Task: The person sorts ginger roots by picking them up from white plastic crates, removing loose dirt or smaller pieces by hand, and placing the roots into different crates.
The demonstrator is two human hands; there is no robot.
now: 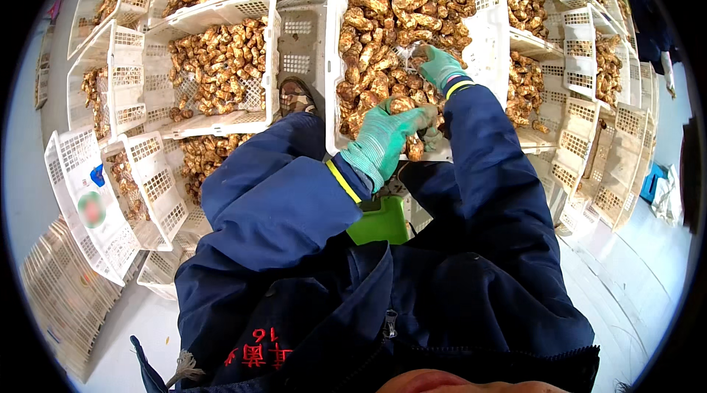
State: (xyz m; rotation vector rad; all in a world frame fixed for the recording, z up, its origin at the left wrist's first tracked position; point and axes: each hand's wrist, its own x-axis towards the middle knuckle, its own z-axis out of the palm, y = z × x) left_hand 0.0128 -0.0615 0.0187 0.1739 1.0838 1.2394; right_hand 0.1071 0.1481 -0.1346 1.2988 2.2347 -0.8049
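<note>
A white plastic crate (495, 40) in front of me holds a heap of brown, knobbly mushrooms (372, 6). Over its near edge, my left hand (383, 139) in a green knitted glove is closed around a mushroom (403, 104), with its soiled fingers curled. Another mushroom (414, 149) shows just below those fingers. Farther in and to the right, my right hand (443, 69), gloved alike, reaches down into the heap. Its fingers are bent among the mushrooms, and what they grip is hidden.
More white crates of mushrooms stand at the left (213, 129) and right (580, 54). Stacked crates (62, 290) lean at the lower left. A green stool (379, 222) sits beneath me, and my shoe (297, 96) is between the crates.
</note>
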